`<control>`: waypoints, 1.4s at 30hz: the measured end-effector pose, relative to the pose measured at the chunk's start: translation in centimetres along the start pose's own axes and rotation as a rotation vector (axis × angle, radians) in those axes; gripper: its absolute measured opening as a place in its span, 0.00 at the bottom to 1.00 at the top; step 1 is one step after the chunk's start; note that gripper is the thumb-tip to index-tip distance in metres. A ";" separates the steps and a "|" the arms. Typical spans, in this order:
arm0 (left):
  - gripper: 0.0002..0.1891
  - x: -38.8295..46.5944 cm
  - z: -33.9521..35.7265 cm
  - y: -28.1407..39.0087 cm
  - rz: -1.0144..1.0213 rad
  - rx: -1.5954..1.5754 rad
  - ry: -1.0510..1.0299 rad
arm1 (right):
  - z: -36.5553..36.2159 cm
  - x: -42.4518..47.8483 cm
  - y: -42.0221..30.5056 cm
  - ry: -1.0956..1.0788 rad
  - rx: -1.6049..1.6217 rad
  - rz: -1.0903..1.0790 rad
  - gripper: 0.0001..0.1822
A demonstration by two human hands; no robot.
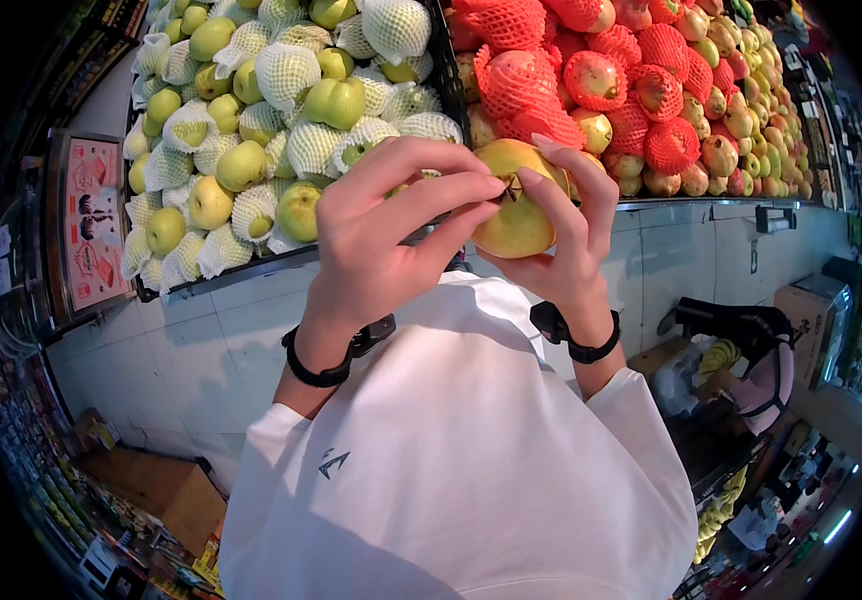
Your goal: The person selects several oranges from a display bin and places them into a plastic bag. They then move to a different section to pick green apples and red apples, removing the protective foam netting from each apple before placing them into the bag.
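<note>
A yellow pomegranate (519,225) is held up in front of me at the front edge of the fruit display. My right hand (578,232) supports it from the right and below, with fingers curled over its top. The fingertips of my left hand (382,217) come together at the fruit's small brown crown (511,187) and touch it. Beyond my right hand lie more pomegranates (660,94), several in red foam nets (525,75). Behind my left hand are green apples (241,165), many wrapped in white foam nets (288,75).
A black divider (450,82) separates the two fruit heaps. At the left stands a framed pink sign (93,221). On the right, a person (768,367) bends over near bananas (717,360) and a cardboard box (810,322). A brown box (153,487) sits at lower left.
</note>
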State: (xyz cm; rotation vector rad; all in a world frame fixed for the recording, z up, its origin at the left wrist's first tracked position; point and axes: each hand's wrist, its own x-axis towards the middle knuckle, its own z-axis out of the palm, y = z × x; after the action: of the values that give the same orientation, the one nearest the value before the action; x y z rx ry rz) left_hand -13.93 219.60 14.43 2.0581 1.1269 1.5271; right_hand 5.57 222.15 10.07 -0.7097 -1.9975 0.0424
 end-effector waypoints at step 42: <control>0.15 -1.2 -1.3 -1.0 0.140 0.356 0.142 | 2.8 0.8 0.0 -0.003 0.268 0.090 0.41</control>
State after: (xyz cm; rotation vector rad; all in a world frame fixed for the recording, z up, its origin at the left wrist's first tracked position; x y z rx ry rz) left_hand -15.62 219.08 13.47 2.3306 1.4224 1.6589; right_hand 3.01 223.30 9.22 -0.6245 -1.9150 0.3577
